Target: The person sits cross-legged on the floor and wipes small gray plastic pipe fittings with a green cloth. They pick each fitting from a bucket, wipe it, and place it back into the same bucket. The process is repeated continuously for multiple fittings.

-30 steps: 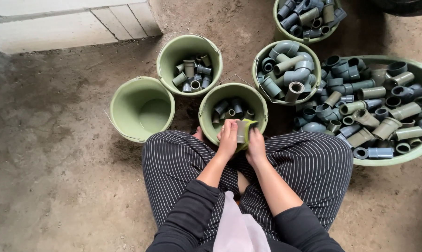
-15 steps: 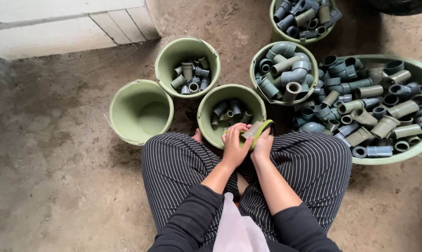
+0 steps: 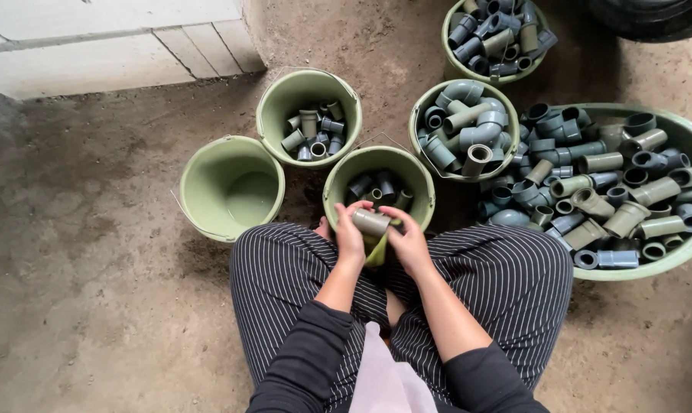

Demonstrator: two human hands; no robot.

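Observation:
I sit cross-legged in striped trousers on a dirt floor. My left hand [image 3: 350, 233] grips a short grey pipe fitting [image 3: 371, 222] held sideways over my lap. My right hand [image 3: 408, 242] presses a yellow-green cloth [image 3: 377, 248] against the fitting from the right and below. Both hands hover at the near rim of a green bucket [image 3: 338, 177] that holds a few grey fittings.
An empty green bucket [image 3: 231, 187] stands to the left. A bucket [image 3: 309, 115] with small fittings and a bucket [image 3: 464, 138] with elbow fittings stand behind. A large green basin [image 3: 671, 252] full of fittings sits at right, another bucket [image 3: 493, 38] beyond. A pale step [image 3: 109, 46] lies far left.
My hands turned the fitting from upright with the cloth on top to lying sideways, the cloth now hanging below it. The hands stayed over the near bucket's rim.

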